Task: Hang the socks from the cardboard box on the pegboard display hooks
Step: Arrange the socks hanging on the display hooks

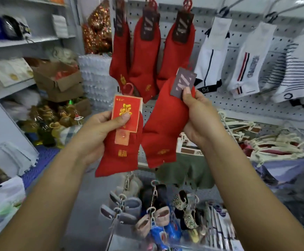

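My left hand (pixel 100 131) grips a red sock pair (pixel 122 153) by its red and gold card, thumb on the card; a red plastic hanger loop sticks up above it. My right hand (pixel 200 116) pinches a second red sock pair (pixel 162 127) at its brown label. Three red sock pairs (pixel 144 57) with brown labels hang from hooks on the white pegboard (pixel 238 105) just above both hands. White and striped socks (pixel 247 60) hang on hooks to the right. A cardboard box (pixel 57 78) sits on the left shelf.
Below the pegboard lies a bin of pale hangers and folded garments (pixel 265 142). Small socks and slippers on clips (pixel 147 211) hang low in front. Shelves (pixel 21 42) with goods stand at left, and wrapped bottles (pixel 97 78) are stacked behind.
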`<state>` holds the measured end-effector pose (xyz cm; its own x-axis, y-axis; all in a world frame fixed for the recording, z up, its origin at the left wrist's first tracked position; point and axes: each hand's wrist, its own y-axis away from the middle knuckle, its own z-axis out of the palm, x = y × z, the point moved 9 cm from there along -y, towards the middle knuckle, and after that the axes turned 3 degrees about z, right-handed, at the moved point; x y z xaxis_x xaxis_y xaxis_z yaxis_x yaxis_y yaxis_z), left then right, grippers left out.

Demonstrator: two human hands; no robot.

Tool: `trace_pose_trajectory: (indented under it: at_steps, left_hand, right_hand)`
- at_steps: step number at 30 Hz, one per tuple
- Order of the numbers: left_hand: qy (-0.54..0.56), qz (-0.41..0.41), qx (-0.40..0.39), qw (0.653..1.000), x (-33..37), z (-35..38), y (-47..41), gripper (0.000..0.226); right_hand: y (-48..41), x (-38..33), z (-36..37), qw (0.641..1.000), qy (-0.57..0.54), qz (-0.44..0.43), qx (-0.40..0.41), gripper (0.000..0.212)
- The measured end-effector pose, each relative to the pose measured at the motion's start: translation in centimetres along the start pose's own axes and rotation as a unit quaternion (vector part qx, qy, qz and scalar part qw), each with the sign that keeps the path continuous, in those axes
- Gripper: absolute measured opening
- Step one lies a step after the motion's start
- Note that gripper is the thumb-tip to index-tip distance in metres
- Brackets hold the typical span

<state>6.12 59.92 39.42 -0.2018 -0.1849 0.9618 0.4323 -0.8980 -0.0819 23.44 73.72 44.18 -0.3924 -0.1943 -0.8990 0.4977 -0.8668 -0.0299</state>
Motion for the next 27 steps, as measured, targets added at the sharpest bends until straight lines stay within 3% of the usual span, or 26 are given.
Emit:
trace_pose_trajectory:
  at_steps: [3,5,7,12,16,21,27]
  left_hand:
    - [-0.014,-0.037,-0.117,0.992,-0.4,-0.7,-0.8,0.052]
    - [-0.026,-0.059,-0.133,0.989,-1.8,-0.5,-1.7,0.041]
    - [-0.013,-0.064,-0.1,0.993,-3.0,-0.1,-2.8,0.025]
    - [-0.011,-0.043,-0.053,0.998,-4.4,-0.4,-4.9,0.039]
    - [-0.003,-0.058,-0.039,0.998,-5.2,-0.9,-5.4,0.034]
    - [-0.011,-0.083,-0.018,0.996,-6.1,-1.6,-6.1,0.026]
    - [-0.02,-0.049,0.028,0.998,-4.9,-2.7,-7.2,0.025]
  right_hand:
    - [-2.7,-1.1,1.0,0.998,-0.049,-0.017,0.034,0.029]
    - [-3.9,-1.2,1.3,0.995,-0.064,-0.027,0.07,0.029]
    - [-4.5,-0.6,1.3,0.993,-0.058,-0.024,0.099,0.024]
    - [-5.6,0.4,0.0,0.99,-0.004,-0.025,0.141,0.019]
    - [-6.0,0.1,-0.5,0.985,0.079,-0.053,0.143,0.021]
    - [-5.6,-0.2,-1.1,0.952,0.224,-0.124,0.171,0.012]
    - [-6.0,-0.6,-0.1,0.938,0.278,-0.16,0.13,0.007]
